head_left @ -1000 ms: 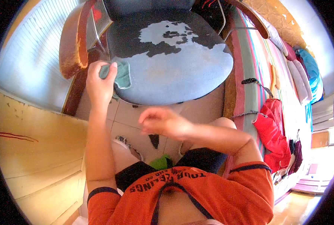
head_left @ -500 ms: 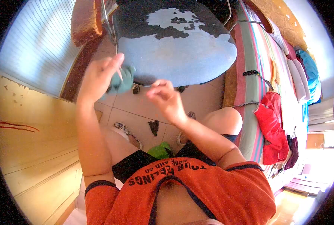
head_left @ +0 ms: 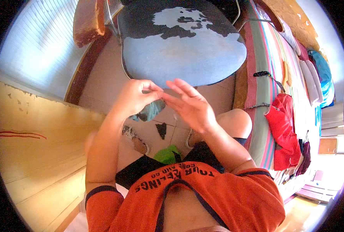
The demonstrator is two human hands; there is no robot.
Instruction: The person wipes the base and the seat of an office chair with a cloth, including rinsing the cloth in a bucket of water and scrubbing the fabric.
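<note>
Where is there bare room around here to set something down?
Bare: the chair seat, between its dark patch and front edge, and the floor between seat and yellow panel. Crowded: around the cloth under the left hand, and the striped bed by the red garment and pillows.

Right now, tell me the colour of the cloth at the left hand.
The cloth is muted teal green, seen in the head view.

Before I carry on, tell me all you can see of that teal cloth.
The cloth is teal-green, apparently soft fabric, crumpled and folded. It hangs beneath the left hand, above the tiled floor, clear of the chair seat. Fingers hide its top; right hand contact is unclear.
</note>
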